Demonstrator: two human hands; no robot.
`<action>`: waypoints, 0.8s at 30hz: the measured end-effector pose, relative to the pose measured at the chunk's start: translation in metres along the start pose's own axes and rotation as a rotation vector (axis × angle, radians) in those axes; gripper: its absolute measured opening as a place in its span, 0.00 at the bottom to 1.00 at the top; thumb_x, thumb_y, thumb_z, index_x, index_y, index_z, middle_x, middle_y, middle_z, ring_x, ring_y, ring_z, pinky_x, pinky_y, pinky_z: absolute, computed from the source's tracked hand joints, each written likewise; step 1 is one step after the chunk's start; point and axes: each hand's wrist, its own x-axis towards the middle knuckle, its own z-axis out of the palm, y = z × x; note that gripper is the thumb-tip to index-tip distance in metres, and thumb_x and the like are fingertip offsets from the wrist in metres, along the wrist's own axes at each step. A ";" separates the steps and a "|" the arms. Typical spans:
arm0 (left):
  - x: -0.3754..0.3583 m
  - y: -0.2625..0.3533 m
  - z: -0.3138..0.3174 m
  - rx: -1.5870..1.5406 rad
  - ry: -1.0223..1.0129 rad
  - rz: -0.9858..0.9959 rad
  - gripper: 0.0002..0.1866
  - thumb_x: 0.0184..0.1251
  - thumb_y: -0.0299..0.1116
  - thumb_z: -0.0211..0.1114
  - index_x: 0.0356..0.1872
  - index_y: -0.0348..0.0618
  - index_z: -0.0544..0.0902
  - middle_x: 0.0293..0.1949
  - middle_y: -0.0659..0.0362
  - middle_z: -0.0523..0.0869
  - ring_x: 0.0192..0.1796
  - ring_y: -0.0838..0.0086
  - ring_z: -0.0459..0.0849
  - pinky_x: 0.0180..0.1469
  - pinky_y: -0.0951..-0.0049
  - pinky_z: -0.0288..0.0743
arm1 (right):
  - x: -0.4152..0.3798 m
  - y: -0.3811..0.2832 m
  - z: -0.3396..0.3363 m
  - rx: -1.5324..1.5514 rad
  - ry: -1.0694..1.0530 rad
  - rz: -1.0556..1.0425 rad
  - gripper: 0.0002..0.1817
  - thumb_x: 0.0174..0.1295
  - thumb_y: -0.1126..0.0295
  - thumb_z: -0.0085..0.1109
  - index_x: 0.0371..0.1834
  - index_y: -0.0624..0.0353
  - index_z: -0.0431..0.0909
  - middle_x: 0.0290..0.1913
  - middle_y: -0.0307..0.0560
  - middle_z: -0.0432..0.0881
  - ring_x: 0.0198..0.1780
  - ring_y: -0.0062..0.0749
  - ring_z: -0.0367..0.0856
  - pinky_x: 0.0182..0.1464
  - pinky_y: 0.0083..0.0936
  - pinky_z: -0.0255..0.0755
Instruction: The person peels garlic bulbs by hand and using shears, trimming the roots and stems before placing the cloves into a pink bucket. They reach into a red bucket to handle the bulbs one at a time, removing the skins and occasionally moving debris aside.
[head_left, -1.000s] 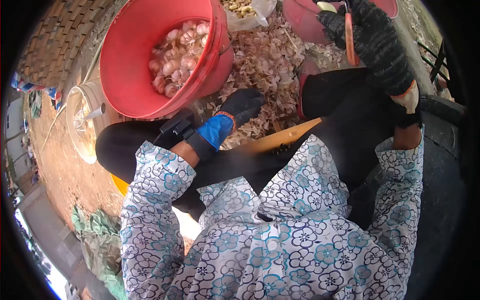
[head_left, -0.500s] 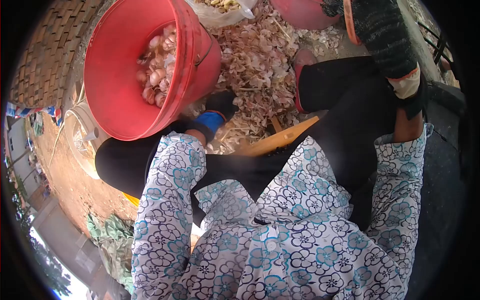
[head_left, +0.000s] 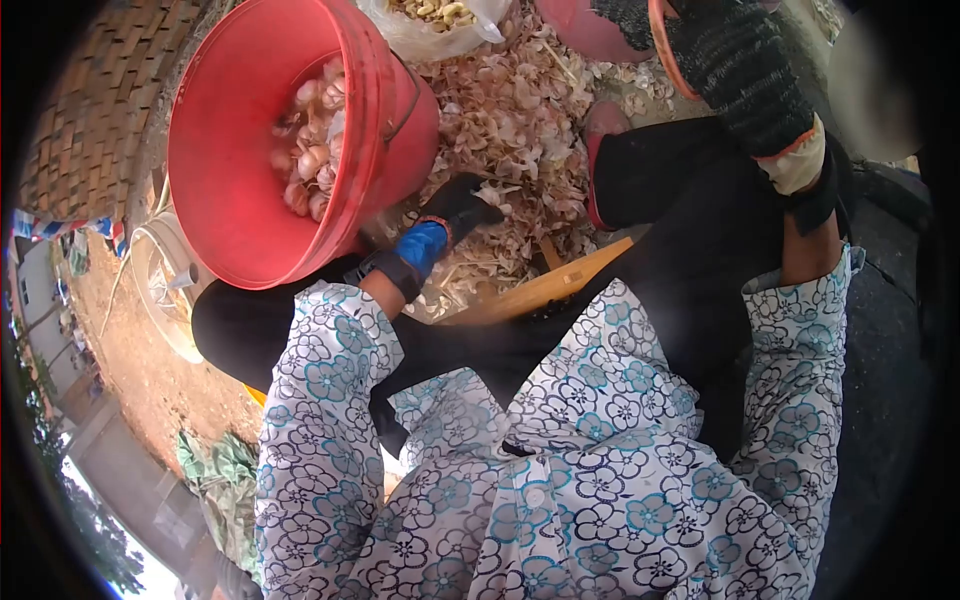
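Observation:
My left hand [head_left: 465, 208], in a dark glove with a blue cuff, is low over a heap of dry garlic skins [head_left: 520, 130], right of the red bucket [head_left: 240, 190]. Its fingers look curled together, and what they hold cannot be made out. Garlic bulbs [head_left: 315, 155] lie inside the tilted bucket. At the upper right, my right hand [head_left: 735, 75], in a dark knitted glove with a pale cuff, is closed around an orange curved band [head_left: 668, 50]. Dark knit also shows left of the band. Behind it is a pink basin [head_left: 580, 25], partly cut off by the frame.
A clear plastic bag [head_left: 425, 40] of pale peeled cloves stands beyond the bucket. A wooden board [head_left: 560, 285] slants between my legs. At the left are a whitish bucket [head_left: 160, 270] and brick paving [head_left: 100, 100]. A pale blurred shape [head_left: 875, 90] is at the right edge.
My left hand has moved from beside the bucket out over the skins. My right hand and the orange band have shifted left. The pale blurred shape has appeared at the right.

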 end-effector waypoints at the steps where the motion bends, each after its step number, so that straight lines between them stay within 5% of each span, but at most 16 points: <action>1: 0.000 0.009 -0.006 -0.375 -0.148 -0.130 0.27 0.44 0.39 0.70 0.47 0.39 0.73 0.41 0.55 0.79 0.40 0.66 0.79 0.41 0.70 0.73 | -0.003 0.000 -0.006 -0.004 0.005 -0.007 0.08 0.53 0.75 0.55 0.37 0.58 0.75 0.31 0.52 0.79 0.34 0.45 0.79 0.36 0.31 0.72; 2: -0.003 0.022 -0.010 -0.379 -0.143 -0.112 0.27 0.44 0.39 0.70 0.47 0.39 0.73 0.41 0.55 0.79 0.40 0.66 0.79 0.41 0.70 0.73 | -0.007 -0.003 -0.012 -0.011 0.016 -0.010 0.08 0.53 0.75 0.55 0.37 0.58 0.75 0.31 0.52 0.79 0.34 0.45 0.79 0.36 0.31 0.73; 4: -0.013 0.051 -0.018 -1.066 -0.702 0.255 0.26 0.53 0.38 0.65 0.51 0.36 0.70 0.42 0.57 0.78 0.40 0.74 0.77 0.41 0.76 0.72 | -0.013 -0.004 -0.019 -0.026 0.020 -0.024 0.07 0.52 0.75 0.55 0.36 0.58 0.76 0.30 0.52 0.79 0.34 0.46 0.79 0.35 0.31 0.73; 5: -0.023 0.064 -0.025 -1.059 -0.703 0.283 0.26 0.53 0.38 0.65 0.51 0.36 0.70 0.42 0.57 0.78 0.40 0.74 0.77 0.41 0.76 0.72 | -0.013 -0.005 -0.024 -0.046 0.028 -0.039 0.07 0.52 0.75 0.55 0.36 0.58 0.76 0.30 0.52 0.79 0.34 0.46 0.79 0.35 0.31 0.73; 7: -0.050 0.088 -0.043 -1.040 -0.419 0.242 0.23 0.60 0.35 0.60 0.56 0.40 0.70 0.42 0.61 0.80 0.43 0.79 0.78 0.39 0.80 0.73 | -0.022 -0.003 -0.018 -0.005 -0.110 0.006 0.10 0.54 0.75 0.53 0.40 0.59 0.74 0.32 0.51 0.79 0.35 0.45 0.78 0.39 0.32 0.71; 11: -0.090 0.142 -0.073 -0.869 -0.183 0.467 0.22 0.61 0.38 0.60 0.54 0.39 0.72 0.42 0.61 0.79 0.43 0.80 0.77 0.45 0.79 0.71 | -0.034 -0.007 0.006 0.078 -0.430 0.117 0.14 0.56 0.74 0.49 0.46 0.61 0.72 0.36 0.50 0.78 0.39 0.41 0.77 0.46 0.31 0.69; 12: -0.092 0.146 -0.078 -0.867 -0.174 0.481 0.22 0.61 0.38 0.60 0.54 0.39 0.72 0.42 0.61 0.79 0.43 0.80 0.77 0.45 0.79 0.71 | -0.040 -0.005 0.018 -0.002 -0.409 0.228 0.14 0.57 0.74 0.50 0.47 0.62 0.73 0.37 0.49 0.79 0.42 0.36 0.77 0.49 0.29 0.69; 14: -0.092 0.151 -0.083 -0.615 0.056 0.617 0.22 0.59 0.37 0.62 0.53 0.37 0.72 0.43 0.59 0.78 0.44 0.78 0.76 0.47 0.77 0.71 | -0.046 0.003 0.031 0.565 -0.383 0.400 0.14 0.56 0.76 0.51 0.47 0.62 0.73 0.40 0.47 0.78 0.44 0.33 0.77 0.50 0.28 0.68; 22: -0.108 0.145 -0.092 -0.621 0.229 0.646 0.21 0.60 0.33 0.61 0.54 0.36 0.71 0.48 0.58 0.77 0.50 0.77 0.74 0.53 0.76 0.68 | -0.027 -0.039 0.033 0.411 -0.319 0.322 0.16 0.55 0.78 0.53 0.48 0.63 0.73 0.43 0.45 0.78 0.43 0.29 0.76 0.48 0.23 0.70; 24: -0.116 0.145 -0.097 -0.650 0.179 0.614 0.20 0.62 0.33 0.59 0.54 0.37 0.71 0.49 0.58 0.76 0.51 0.77 0.74 0.54 0.76 0.67 | -0.019 -0.053 0.032 0.949 -0.272 0.900 0.14 0.57 0.76 0.54 0.48 0.64 0.72 0.40 0.45 0.79 0.39 0.26 0.76 0.44 0.22 0.71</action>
